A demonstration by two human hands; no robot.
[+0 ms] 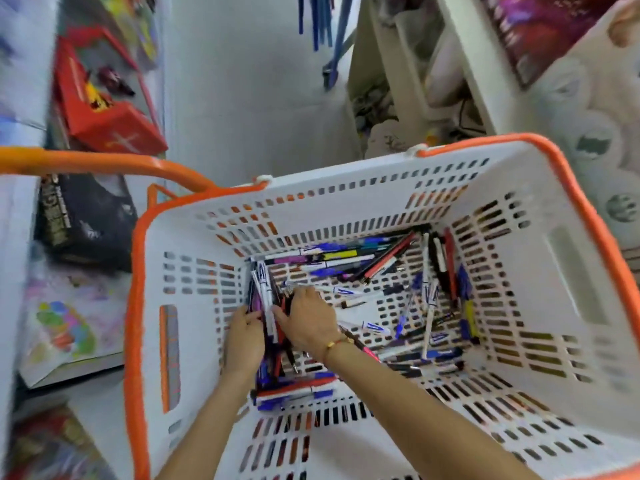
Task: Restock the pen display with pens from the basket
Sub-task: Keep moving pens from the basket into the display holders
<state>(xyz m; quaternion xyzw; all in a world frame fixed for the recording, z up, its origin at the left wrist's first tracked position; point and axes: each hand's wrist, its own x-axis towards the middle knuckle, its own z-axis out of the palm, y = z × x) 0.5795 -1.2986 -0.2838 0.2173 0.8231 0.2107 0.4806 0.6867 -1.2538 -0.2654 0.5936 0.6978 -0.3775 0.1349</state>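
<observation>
Shop aisle floor: both hands, left hand (242, 337) and right hand (308, 318), curl fingers around pens (268, 306) at the basket (568, 271) bottom's left edge; restocking looks barely begun.

The left hand (244, 341) lies over a bundle of pens (268, 317) at the left of the basket floor, and its fingertips vanish behind them, so how it holds them cannot be told. The right hand (306, 317) covers the pens under its palm; whether its fingers (294, 294) pinch any is unclear. The basket (346, 195) is cut off by the lower and right edges of the frame. Its orange handle (86, 162) runs out at the left edge. Shelf goods (62, 323) at the left of the frame are smeared by motion blur, their print unreadable. Pen labels are too small to read.
</observation>
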